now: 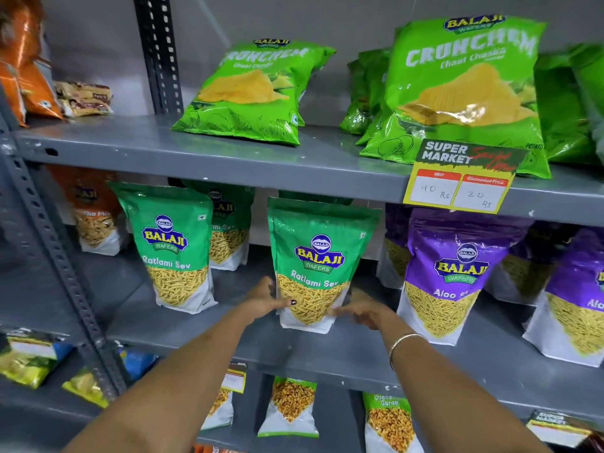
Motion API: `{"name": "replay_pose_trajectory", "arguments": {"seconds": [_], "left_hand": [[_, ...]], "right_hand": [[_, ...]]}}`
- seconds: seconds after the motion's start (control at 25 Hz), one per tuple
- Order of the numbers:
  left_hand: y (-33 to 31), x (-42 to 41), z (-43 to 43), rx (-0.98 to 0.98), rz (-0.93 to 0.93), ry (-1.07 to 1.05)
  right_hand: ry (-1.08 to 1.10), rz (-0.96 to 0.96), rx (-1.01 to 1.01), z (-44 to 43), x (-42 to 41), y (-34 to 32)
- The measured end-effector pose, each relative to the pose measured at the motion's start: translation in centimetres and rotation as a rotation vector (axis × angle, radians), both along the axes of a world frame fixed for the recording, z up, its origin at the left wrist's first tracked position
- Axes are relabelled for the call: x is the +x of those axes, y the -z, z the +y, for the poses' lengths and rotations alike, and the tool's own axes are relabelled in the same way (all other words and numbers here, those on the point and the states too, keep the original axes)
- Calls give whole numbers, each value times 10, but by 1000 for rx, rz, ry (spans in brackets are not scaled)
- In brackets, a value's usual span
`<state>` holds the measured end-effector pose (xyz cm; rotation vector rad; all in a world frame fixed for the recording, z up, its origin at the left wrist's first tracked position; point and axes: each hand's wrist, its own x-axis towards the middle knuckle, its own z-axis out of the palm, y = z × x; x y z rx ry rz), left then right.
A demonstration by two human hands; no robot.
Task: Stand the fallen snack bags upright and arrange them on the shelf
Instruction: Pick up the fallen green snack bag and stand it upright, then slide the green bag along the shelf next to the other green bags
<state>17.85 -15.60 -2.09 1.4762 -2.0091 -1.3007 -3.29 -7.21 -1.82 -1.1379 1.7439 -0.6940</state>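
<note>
— Two hands are at the green Ratlami Sev pouch (315,266) in the middle of the frame. Do you see it?

— Yes. It stands upright on the middle shelf (359,351), near the front edge. The left hand (266,300) touches its lower left side; the thumb with dark nail polish lies on the front of the pouch.

— And the right hand (362,310)?

— It is blurred. The fingers are spread a little and reach to the lower right corner of the pouch. I cannot tell if they really grip it. A thin bangle (403,346) is on that wrist.

— What stands beside?

— To the left, a second Ratlami Sev pouch (176,250), upright, apart from the first. To the right, a purple Aloo Sev pouch (454,276), also upright and very near the right hand.

— And above?

— In the upper part of the frame, green Crunchem chip bags (258,93) lean backward on the top shelf (196,155). A yellow price tag (464,181) hangs on its edge at the right.
</note>
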Motion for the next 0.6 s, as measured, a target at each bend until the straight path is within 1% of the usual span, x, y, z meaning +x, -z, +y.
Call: {"name": "replay_pose_trajectory", "arguments": {"seconds": [0.04, 0.08, 0.12, 0.2, 0.28, 0.32, 0.36, 0.44, 0.48, 0.52, 0.6], "left_hand": [[-1, 12, -2, 23, -102, 31], [-3, 28, -4, 82, -195, 41], [-5, 47, -8, 157, -258, 15], [-11, 94, -21, 278, -313, -101], [-12, 141, -40, 300, -315, -223], [-11, 160, -52, 257, -326, -242], [-9, 181, -65, 161, -351, -245], [-3, 210, -90, -31, -326, -256], [1, 220, -102, -74, -252, -244], [9, 227, -114, -82, -160, -222], [21, 231, -129, -46, -14, -182]], "right_hand": [[-36, 150, 215, 1, -1, -1], [-51, 227, 406, -1, 0, 0], [-61, 224, 525, -5, 6, 0], [-152, 150, 637, -19, 40, -8], [-216, 102, 672, -36, 90, -16], [-215, 88, 652, -47, 117, -17], [-182, 82, 581, -61, 147, -17], [-78, 157, 325, -79, 199, -17], [-15, 167, 188, -87, 225, -19], [48, 106, 60, -93, 245, -19], [135, -132, -91, -103, 275, -17]]}}
